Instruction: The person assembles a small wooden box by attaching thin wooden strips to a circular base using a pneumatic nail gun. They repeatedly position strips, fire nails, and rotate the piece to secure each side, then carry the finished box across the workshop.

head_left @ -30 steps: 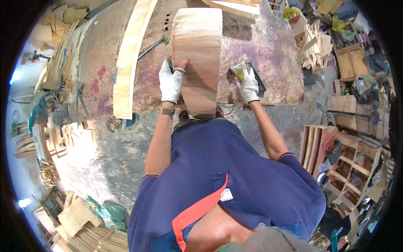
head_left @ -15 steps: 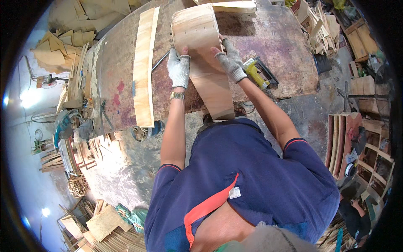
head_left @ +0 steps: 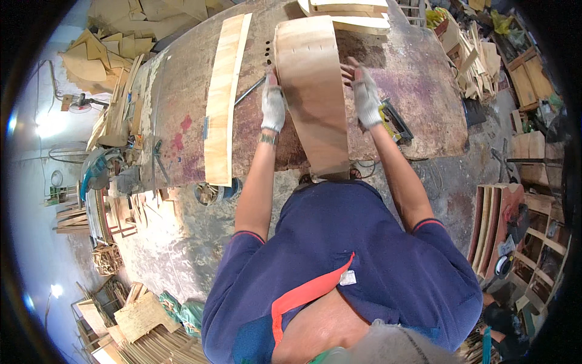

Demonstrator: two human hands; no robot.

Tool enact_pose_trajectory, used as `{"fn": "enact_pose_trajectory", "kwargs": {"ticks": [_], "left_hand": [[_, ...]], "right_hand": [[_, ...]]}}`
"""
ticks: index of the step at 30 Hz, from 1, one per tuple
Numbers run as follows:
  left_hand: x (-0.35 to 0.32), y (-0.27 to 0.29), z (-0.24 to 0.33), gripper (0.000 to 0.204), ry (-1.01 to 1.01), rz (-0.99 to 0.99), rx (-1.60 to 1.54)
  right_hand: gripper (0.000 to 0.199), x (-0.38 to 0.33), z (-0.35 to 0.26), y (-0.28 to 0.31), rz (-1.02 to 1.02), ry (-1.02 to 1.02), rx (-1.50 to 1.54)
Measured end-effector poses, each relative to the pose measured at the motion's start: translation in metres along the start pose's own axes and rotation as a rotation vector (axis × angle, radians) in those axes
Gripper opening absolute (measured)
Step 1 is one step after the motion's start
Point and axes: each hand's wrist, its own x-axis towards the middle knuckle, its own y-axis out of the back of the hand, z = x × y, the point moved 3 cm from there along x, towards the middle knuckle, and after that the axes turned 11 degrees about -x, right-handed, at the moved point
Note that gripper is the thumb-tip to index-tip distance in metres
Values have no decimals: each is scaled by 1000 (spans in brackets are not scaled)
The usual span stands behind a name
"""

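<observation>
A long bent plywood strip [head_left: 315, 91] lies on the stained workbench [head_left: 182, 103], curving away from me and hanging over the bench's near edge. My left hand [head_left: 273, 108], in a white glove, presses against the strip's left edge. My right hand [head_left: 365, 97], also gloved, rests against its right edge with the fingers spread. Neither hand closes around the strip. A second, flatter plywood strip [head_left: 224, 97] lies to the left of my left hand.
A yellow and black power tool [head_left: 391, 120] sits on the bench by my right wrist. Stacked curved wood pieces [head_left: 351, 15] lie at the bench's far end. Wood offcuts [head_left: 109, 54] and panels [head_left: 494, 224] crowd the floor around the bench.
My right hand has left the power tool and come to the strip's right edge. Both hands have slid farther up along the bent strip.
</observation>
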Motion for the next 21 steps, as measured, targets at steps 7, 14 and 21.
{"fn": "enact_pose_trajectory", "kwargs": {"ticks": [7, 14, 21], "left_hand": [[-41, 30, -18, 59, -1, -113, 1], [-56, 64, -4, 52, -46, -241, 259], [-63, 65, 5, 49, 38, -445, 351]], "right_hand": [[80, -69, -42, 16, -217, 762, -1144], [63, -79, -76, 0, -446, 1000, -1442], [35, -80, -82, -19, -331, 1286, -1563]]}}
